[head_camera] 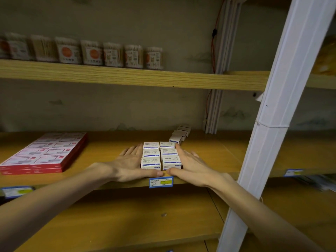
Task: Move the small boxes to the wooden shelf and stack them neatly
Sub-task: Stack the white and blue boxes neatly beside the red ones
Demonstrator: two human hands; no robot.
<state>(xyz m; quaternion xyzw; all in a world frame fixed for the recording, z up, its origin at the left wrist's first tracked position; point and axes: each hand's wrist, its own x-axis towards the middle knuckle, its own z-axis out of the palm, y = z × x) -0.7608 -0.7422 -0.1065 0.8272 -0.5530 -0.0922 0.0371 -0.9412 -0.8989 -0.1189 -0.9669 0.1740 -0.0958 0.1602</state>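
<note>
Several small white boxes with blue print stand in two tight columns on the middle wooden shelf, near its front edge. My left hand lies flat against the left side of the block, fingers straight. Against the right side my right hand presses the same way. Both thumbs meet in front of the nearest boxes. A few more small pale boxes sit in a row behind, running toward the back wall.
Flat red and white packs are stacked at the shelf's left. Round tubs of cotton swabs line the upper shelf. A white upright post crosses at the right. A blue price label hangs on the shelf edge.
</note>
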